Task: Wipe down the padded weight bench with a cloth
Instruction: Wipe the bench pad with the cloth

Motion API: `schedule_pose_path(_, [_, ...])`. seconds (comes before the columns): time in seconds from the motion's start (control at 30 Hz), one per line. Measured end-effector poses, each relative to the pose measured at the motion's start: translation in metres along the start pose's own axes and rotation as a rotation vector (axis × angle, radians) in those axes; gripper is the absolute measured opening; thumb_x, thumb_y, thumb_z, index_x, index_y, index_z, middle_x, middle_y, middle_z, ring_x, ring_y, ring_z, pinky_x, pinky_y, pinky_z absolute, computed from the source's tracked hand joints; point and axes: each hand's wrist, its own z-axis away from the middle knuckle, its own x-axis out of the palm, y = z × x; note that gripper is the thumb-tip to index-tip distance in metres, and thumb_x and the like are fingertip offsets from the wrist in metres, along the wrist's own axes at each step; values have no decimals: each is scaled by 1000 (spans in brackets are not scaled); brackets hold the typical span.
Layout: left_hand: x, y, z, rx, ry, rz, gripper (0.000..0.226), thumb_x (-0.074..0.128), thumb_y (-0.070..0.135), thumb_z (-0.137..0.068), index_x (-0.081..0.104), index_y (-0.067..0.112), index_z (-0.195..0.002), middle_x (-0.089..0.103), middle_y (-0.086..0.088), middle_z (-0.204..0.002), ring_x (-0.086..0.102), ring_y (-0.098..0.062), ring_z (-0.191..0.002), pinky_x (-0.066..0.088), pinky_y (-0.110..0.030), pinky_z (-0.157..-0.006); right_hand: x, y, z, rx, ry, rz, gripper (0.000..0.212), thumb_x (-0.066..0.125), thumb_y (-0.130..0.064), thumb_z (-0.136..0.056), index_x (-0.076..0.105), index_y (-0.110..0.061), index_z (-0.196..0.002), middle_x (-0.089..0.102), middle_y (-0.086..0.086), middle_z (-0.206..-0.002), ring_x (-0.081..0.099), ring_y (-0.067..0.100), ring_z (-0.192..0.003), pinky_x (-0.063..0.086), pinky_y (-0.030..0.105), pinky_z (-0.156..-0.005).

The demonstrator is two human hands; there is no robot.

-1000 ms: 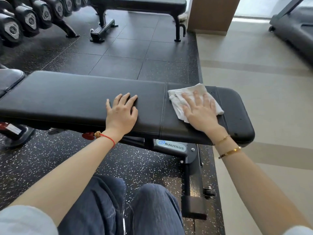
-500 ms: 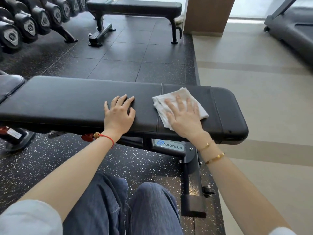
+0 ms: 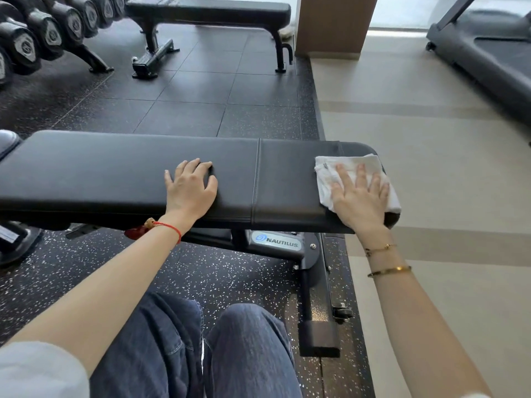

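The black padded bench (image 3: 115,173) runs left to right across the view, with a seam right of its middle. A white folded cloth (image 3: 330,175) lies at the bench's right end, partly hanging over the edge. My right hand (image 3: 359,199) presses flat on the cloth, fingers spread. Left of the seam, my left hand (image 3: 189,191) rests palm down on the bare pad with its fingers slightly curled, holding nothing.
Under the pad is the bench's frame (image 3: 310,271) with a Nautilus label. A dumbbell rack (image 3: 48,33) stands at the back left, a second flat bench (image 3: 209,12) behind, a treadmill (image 3: 488,53) at the far right. My knees (image 3: 247,340) are just below the bench.
My right hand slid the cloth left toward the seam, then right to the bench's end, where it now overhangs the edge. My left hand stayed put, its fingers now slightly curled.
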Motion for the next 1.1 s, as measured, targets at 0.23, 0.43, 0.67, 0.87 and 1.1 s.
schedule_pose_path(0.23, [3,-3,3,54,37,-54,43,48,29,-96,51,21,-138,43,-5,-150,28,-25,-144,11,-58,-119,8,13,30,-82,6,30,55,12,-55,-98,4,-50,-152,-5,2,-166,-9,31,-151,-12,48,-119])
schedule_pose_path(0.43, [8,-3,4,55,70,-70,43,47,29,-95,51,21,-137,44,-5,-150,30,-26,-143,13,-57,-119,-11,-14,-51,-16,-95,-24,53,17,-52,-102,9,-47,-153,-5,3,-166,-11,32,-150,-12,52,-119])
schedule_pose_path(0.67, [11,-9,2,71,104,-71,42,48,33,-93,54,24,-133,49,-3,-146,34,-25,-141,16,-57,-117,-2,-81,-66,-214,-138,33,53,15,-51,-102,9,-44,-155,-6,2,-166,-8,33,-151,-14,54,-117])
schedule_pose_path(0.87, [13,-12,2,82,118,-71,42,47,35,-92,55,26,-132,50,-2,-145,36,-24,-140,18,-57,-116,12,-49,-21,-389,-62,33,51,17,-49,-102,11,-48,-153,3,-5,-165,-4,24,-151,-8,47,-119])
schedule_pose_path(1.1, [11,-11,3,72,113,-75,42,48,34,-93,54,25,-134,48,-1,-147,34,-23,-141,17,-56,-117,-12,-40,-88,-79,-140,11,53,16,-47,-102,8,-44,-155,-2,0,-166,-8,32,-151,-11,52,-119])
